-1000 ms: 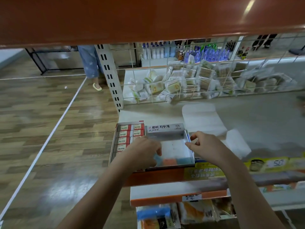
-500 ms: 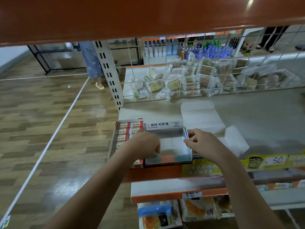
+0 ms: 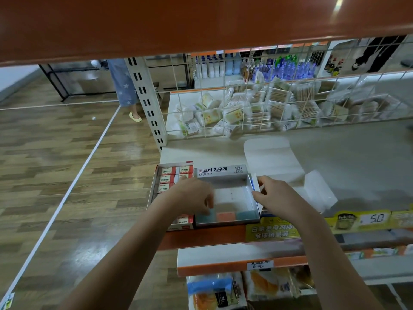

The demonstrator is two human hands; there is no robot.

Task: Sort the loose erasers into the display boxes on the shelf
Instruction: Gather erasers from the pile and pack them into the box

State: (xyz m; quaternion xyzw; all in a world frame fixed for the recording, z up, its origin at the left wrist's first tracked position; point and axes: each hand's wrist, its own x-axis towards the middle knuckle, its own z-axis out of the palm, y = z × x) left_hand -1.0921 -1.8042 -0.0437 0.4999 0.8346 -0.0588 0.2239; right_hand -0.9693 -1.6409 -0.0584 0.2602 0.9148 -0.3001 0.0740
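The grey display box [image 3: 230, 193] is seen at the front edge of the shelf [image 3: 346, 157], just beside a red box [image 3: 172, 182] packed with wrapped erasers. Its right wall is pinched by the right hand [image 3: 277, 198], thumb and fingers curled over the rim. The left hand [image 3: 192, 195] is reached into the box's left side with fingers bent downward; whether an eraser is held there cannot be told. A single row of coloured erasers [image 3: 225, 216], blue, orange and blue, is laid along the near wall, and the floor behind it is bare. The row is judged to be under construction. The box should be kept steady by the right grip while each piece is pressed flush against its neighbour, so that later rows are seated squarely.
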